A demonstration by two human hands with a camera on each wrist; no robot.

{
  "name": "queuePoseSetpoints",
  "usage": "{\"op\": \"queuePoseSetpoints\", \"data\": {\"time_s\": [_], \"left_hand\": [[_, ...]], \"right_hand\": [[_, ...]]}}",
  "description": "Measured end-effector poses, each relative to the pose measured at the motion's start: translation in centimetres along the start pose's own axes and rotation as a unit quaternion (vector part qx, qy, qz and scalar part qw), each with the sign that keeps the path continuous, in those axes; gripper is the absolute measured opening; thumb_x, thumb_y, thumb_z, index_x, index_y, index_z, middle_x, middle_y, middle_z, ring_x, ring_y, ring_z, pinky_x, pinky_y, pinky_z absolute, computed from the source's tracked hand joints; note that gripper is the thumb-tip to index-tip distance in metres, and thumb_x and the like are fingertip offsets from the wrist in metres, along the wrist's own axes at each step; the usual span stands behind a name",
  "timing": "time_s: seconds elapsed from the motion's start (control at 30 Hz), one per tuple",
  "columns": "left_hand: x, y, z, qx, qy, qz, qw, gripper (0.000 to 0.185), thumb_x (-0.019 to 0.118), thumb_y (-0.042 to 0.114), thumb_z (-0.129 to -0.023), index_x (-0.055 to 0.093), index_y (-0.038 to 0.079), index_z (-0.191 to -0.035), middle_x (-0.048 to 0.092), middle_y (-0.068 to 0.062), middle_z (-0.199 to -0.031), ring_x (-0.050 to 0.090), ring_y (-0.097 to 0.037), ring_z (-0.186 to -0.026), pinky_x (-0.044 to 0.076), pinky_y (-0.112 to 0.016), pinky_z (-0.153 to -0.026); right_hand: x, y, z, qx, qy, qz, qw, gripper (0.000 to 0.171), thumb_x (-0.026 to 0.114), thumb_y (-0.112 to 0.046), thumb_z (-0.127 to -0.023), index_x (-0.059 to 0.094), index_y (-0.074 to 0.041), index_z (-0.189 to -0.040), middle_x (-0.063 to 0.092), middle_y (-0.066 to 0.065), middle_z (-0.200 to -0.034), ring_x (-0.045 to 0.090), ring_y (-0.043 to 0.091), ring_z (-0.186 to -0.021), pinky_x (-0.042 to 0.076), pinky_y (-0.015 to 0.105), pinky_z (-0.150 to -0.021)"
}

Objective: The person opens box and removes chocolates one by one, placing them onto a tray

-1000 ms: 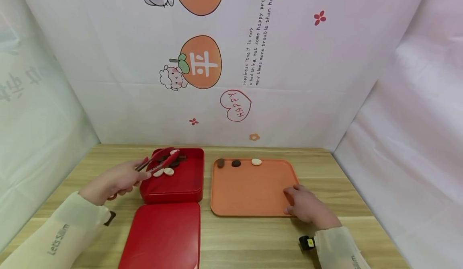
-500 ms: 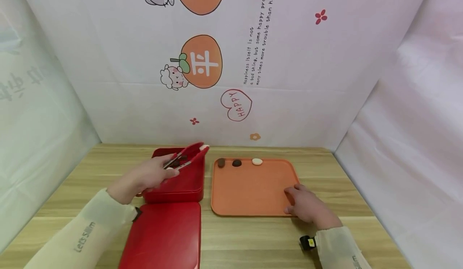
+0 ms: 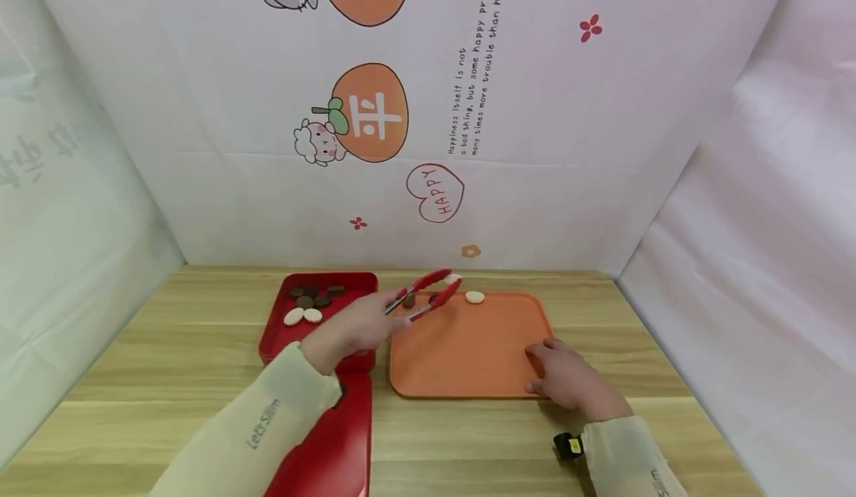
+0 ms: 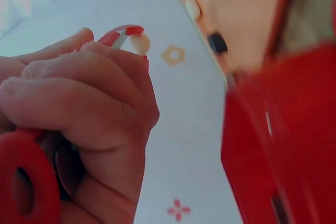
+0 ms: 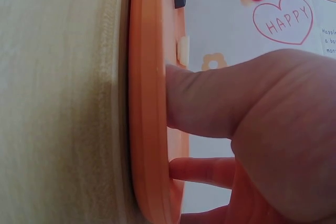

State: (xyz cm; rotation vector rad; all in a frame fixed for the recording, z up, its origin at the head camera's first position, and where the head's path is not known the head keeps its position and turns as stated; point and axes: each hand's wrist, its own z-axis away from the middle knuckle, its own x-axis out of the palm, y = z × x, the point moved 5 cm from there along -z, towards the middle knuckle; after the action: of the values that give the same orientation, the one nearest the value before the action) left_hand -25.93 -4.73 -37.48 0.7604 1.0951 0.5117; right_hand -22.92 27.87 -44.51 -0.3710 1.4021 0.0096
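Left hand grips tongs, long axis slanting rightward and away, tips pinching a white piece near the far edge of an orange tray; right hand, fingers apart, touches its right side.

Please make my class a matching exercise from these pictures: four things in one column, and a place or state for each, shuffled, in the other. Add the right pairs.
Things
1. Left hand
2. Right hand
3. Red tongs
4. Red box

Places or states
A. has brown pieces and white pieces lying inside
B. touching the orange tray at its right edge
C. with a pale piece between the tips
D. gripping a tool

Right pairs: 1-D, 2-B, 3-C, 4-A
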Motion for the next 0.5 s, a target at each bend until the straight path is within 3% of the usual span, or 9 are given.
{"op": "queuePoseSetpoints", "data": {"time_s": [0.03, 0.13, 0.2, 0.27, 0.33, 0.47, 0.5], "left_hand": [[0.6, 0.4, -0.2, 0.000, -0.001, 0.000, 1.0000, 0.065, 0.065, 0.030, -0.098, 0.036, 0.023, -0.156, 0.061, -0.010, -0.088, 0.042, -0.017, -0.052, 0.040, -0.031, -0.049], [2.2, 1.3, -1.1, 0.004, 0.004, -0.010, 0.9999, 0.067, 0.066, 0.031, -0.097, 0.036, 0.021, -0.156, 0.059, -0.012, -0.119, 0.045, -0.018, -0.059, 0.043, -0.032, -0.052], [3.3, 1.6, -1.8, 0.004, 0.004, -0.009, 0.9999, 0.067, 0.066, 0.031, -0.097, 0.036, 0.020, -0.156, 0.056, -0.009, -0.126, 0.044, -0.019, -0.059, 0.042, -0.033, -0.050], [4.3, 1.8, -2.5, 0.006, 0.000, -0.012, 0.9999, 0.068, 0.066, 0.031, -0.097, 0.035, 0.019, -0.156, 0.060, -0.008, -0.117, 0.041, -0.017, -0.056, 0.040, -0.032, -0.048], [5.3, 1.9, -3.2, -0.002, -0.009, -0.013, 0.9999, 0.069, 0.065, 0.033, -0.097, 0.033, 0.020, -0.157, 0.063, -0.005, -0.095, 0.038, -0.016, -0.053, 0.037, -0.032, -0.046], [7.1, 2.3, -4.4, -0.020, -0.020, -0.006, 0.9996, 0.072, 0.067, 0.040, -0.095, 0.034, 0.028, -0.157, 0.048, -0.005, -0.064, 0.026, -0.018, -0.041, 0.030, -0.031, -0.039], [7.4, 2.4, -4.6, -0.022, -0.017, -0.008, 0.9996, 0.071, 0.069, 0.040, -0.094, 0.036, 0.030, -0.156, 0.047, -0.004, -0.064, 0.027, -0.018, -0.040, 0.030, -0.030, -0.039]], "right_hand": [[0.0, 0.0, 0.0, 0.000, 0.000, -0.001, 1.000, 0.061, 0.079, -0.023, -0.087, 0.055, 0.003, -0.137, 0.040, 0.036, -0.141, 0.043, 0.053, -0.126, 0.040, 0.060, -0.097], [-0.1, -0.1, 0.0, -0.004, 0.001, -0.001, 1.000, 0.061, 0.079, -0.023, -0.087, 0.055, 0.003, -0.137, 0.041, 0.036, -0.141, 0.042, 0.052, -0.127, 0.040, 0.060, -0.098], [-0.1, -0.2, -0.1, -0.007, 0.000, -0.001, 1.000, 0.060, 0.079, -0.023, -0.086, 0.055, 0.003, -0.136, 0.042, 0.035, -0.141, 0.042, 0.052, -0.127, 0.040, 0.060, -0.098], [-0.1, -0.2, -0.1, -0.006, 0.000, -0.002, 1.000, 0.060, 0.079, -0.023, -0.086, 0.056, 0.003, -0.136, 0.042, 0.035, -0.140, 0.043, 0.051, -0.127, 0.040, 0.060, -0.098], [-0.2, -0.2, -0.1, -0.007, 0.000, -0.001, 1.000, 0.060, 0.079, -0.023, -0.086, 0.056, 0.003, -0.135, 0.043, 0.035, -0.140, 0.043, 0.051, -0.127, 0.040, 0.060, -0.098], [-0.2, -0.3, 0.0, -0.004, -0.001, 0.000, 1.000, 0.059, 0.079, -0.023, -0.086, 0.057, 0.002, -0.135, 0.044, 0.035, -0.139, 0.043, 0.051, -0.127, 0.039, 0.060, -0.098], [-0.3, -0.3, 0.0, -0.005, -0.001, 0.001, 1.000, 0.059, 0.079, -0.023, -0.086, 0.057, 0.002, -0.134, 0.044, 0.035, -0.139, 0.043, 0.051, -0.127, 0.039, 0.060, -0.098]]}}
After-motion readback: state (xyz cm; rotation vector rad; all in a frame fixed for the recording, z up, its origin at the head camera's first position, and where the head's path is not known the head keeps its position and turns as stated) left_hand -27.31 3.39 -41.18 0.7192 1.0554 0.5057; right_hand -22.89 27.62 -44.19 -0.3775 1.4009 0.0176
